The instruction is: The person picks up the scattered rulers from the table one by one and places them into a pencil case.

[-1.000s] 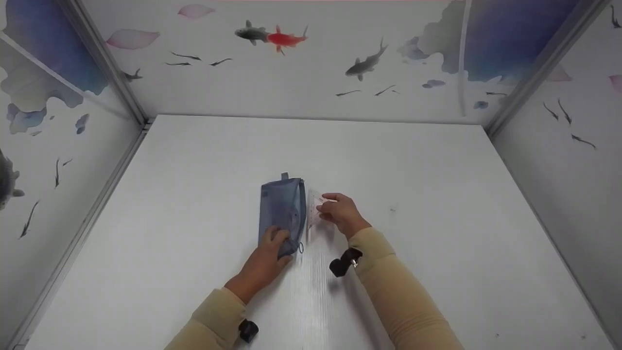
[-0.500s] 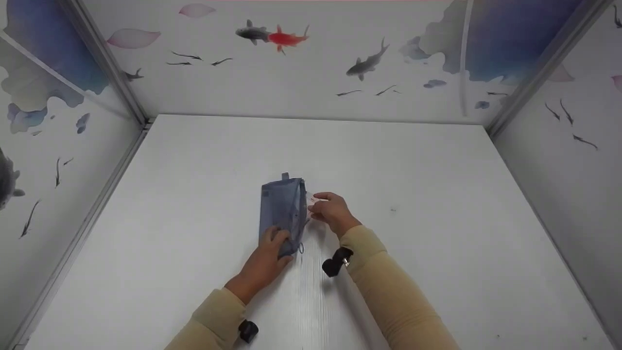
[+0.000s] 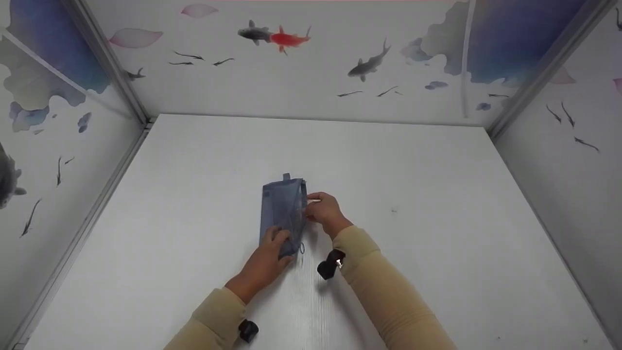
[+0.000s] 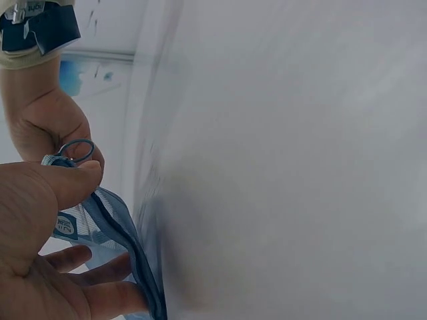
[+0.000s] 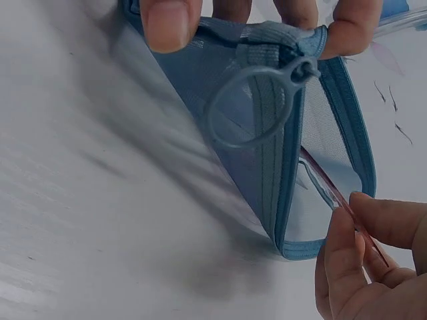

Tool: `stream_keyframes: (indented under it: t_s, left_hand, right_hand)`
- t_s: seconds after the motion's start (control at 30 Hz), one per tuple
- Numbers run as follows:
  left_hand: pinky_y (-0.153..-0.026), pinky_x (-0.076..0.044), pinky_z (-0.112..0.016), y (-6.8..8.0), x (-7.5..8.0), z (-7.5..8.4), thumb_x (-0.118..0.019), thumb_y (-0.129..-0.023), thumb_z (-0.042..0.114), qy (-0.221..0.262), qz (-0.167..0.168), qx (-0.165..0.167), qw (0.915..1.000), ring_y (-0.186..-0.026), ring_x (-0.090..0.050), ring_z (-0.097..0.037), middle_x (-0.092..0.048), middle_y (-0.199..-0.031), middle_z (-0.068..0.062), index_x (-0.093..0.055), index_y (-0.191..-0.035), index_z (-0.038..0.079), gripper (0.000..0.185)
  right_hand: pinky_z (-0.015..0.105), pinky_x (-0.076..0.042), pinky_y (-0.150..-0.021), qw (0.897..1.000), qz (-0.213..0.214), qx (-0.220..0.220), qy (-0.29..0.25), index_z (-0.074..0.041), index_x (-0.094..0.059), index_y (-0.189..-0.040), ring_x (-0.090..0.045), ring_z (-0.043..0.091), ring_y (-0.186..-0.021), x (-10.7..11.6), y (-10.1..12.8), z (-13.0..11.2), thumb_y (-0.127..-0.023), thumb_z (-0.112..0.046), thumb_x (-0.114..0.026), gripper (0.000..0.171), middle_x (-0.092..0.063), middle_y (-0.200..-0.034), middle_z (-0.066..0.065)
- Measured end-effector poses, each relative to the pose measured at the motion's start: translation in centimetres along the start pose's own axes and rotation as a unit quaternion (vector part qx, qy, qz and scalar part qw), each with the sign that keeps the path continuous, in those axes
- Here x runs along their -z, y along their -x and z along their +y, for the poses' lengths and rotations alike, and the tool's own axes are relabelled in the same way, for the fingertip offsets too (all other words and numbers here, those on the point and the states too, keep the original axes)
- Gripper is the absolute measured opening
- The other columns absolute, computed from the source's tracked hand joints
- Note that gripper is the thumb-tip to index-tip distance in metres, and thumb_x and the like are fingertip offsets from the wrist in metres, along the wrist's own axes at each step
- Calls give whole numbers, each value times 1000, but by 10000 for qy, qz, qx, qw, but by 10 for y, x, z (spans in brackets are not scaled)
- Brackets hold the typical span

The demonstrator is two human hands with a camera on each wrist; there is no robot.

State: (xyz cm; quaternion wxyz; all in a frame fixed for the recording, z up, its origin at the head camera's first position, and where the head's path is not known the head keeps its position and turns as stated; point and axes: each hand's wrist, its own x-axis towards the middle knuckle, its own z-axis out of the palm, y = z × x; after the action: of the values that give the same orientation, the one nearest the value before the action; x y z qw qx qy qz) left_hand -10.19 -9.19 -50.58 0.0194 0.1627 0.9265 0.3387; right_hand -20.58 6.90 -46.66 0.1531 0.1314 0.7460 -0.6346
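Now your right hand [image 3: 324,210], pinching the clear ruler [image 5: 333,197], has moved it into the mesh pouch [image 3: 283,214] (left hand [image 3: 266,258] grips the zipper end).

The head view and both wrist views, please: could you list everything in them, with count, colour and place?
mesh pouch: one, blue, mid-table, mouth open toward the right hand.
zip ring: one, blue, at the pouch's near end.
clear flat piece: one, transparent with a red edge, partly inside the pouch mouth.
table: one, white, under it all.
walls: three, white with painted fish, around the table.
wrist cameras: two, black, on the sleeves.
left hand: grip on the pouch's near end.
right hand: pinches the clear flat piece.
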Motion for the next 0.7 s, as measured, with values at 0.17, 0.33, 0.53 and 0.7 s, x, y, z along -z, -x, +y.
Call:
stream_keyframes:
  t_s: [0.17, 0.33, 0.53, 0.7]
  left_hand:
    - [-77, -52, -46, 0, -1, -1, -71, -88, 13, 9, 82, -50, 10000, -101, -61, -38, -35, -138, -25, -45, -128, 10, 47]
    - [-76, -53, -45, 0, 0, -1, -71, -88, 12, 6, 116, -154, 9998, -99, -61, -38, -35, -137, -26, -44, -126, 11, 46]
    - [-78, -52, -46, 2, 3, 0, -69, -90, 13, 187, -92, -25, 9998, -105, -59, -39, -32, -140, -24, -44, -127, 12, 44]
    - [-80, -51, -48, 1, 4, 0, -69, -90, 14, 216, -101, 31, 9997, -110, -56, -42, -32, -140, -25, -45, -128, 12, 45]
  right_hand:
    - [33, -54, -77, 10000, -66, 6, -32, 4, -57, -124, -60, 19, -81, -4, 2, -2, -80, 17, -58, 47, -61, -95, 12]
    - [34, -54, -79, 9999, -93, 62, 87, 4, -57, -124, -61, 21, -86, -9, 3, -1, -79, 18, -60, 47, -62, -105, 17]
    - [34, -54, -81, 9994, -199, 137, 265, 5, -58, -124, -62, 23, -94, -11, 5, 0, -82, 13, -61, 43, -60, -117, 20]
    - [34, -54, -80, 9991, -193, 136, 349, 5, -59, -123, -60, 20, -89, -13, 6, -1, -83, 11, -61, 41, -60, -111, 17]
